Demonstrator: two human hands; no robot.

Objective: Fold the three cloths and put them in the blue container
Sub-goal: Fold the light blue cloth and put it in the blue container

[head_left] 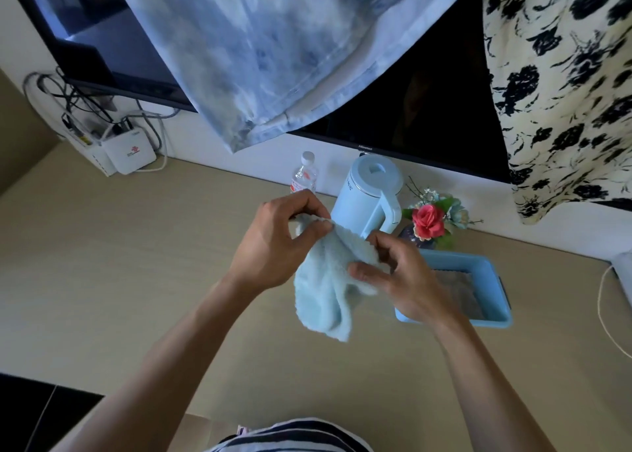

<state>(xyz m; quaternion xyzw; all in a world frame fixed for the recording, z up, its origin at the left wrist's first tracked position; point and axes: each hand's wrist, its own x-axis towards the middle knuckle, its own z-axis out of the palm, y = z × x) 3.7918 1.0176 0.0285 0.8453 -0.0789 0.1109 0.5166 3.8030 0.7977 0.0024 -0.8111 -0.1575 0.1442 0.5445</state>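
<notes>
A fluffy light blue cloth (pixel 326 287) hangs in the air above the beige table, held by both hands. My left hand (pixel 273 243) pinches its upper left corner. My right hand (pixel 400 280) grips its top edge a little lower and to the right. The cloth droops loosely below the hands, crumpled. The blue container (pixel 492 280) sits on the table just right of my right hand, which hides part of it. A grey folded cloth (pixel 461 294) lies inside it.
A light blue kettle (pixel 369 195), a clear water bottle (pixel 304 176) and a vase with a red flower (pixel 429 224) stand behind the hands by the wall. A TV (pixel 427 109) with draped fabrics hangs above. A white router (pixel 128 152) sits at the far left.
</notes>
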